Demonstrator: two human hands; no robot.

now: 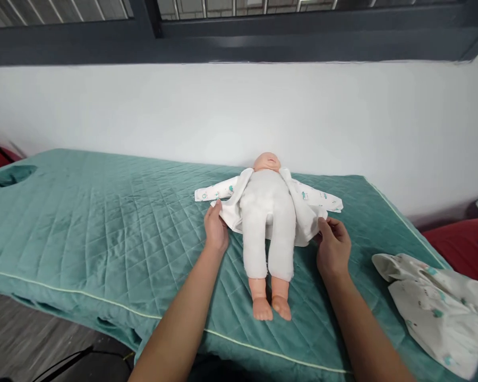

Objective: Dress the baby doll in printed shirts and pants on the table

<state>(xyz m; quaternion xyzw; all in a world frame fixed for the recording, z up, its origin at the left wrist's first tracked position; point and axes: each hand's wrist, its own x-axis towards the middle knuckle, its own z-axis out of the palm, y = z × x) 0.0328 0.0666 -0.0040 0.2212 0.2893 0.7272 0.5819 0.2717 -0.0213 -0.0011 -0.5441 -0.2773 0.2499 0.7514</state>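
Observation:
A baby doll (pixel 269 212) with a white cloth body lies on its back on the green quilted table (pixel 103 223), head toward the wall, bare feet toward me. Under it a small white printed jacket (pixel 302 204) is spread open, sleeves out to both sides. My left hand (pixel 215 229) pinches the jacket's left front panel by the doll's hip. My right hand (pixel 332 245) grips the right front panel's lower edge on the other side. Both hands have fingers closed on the cloth.
A second white printed garment (pixel 434 302) lies crumpled at the table's right end. A face hole (pixel 8 175) opens in the table's far left. A white wall runs behind, with a dark window frame above. Red furniture (pixel 462 244) stands at right.

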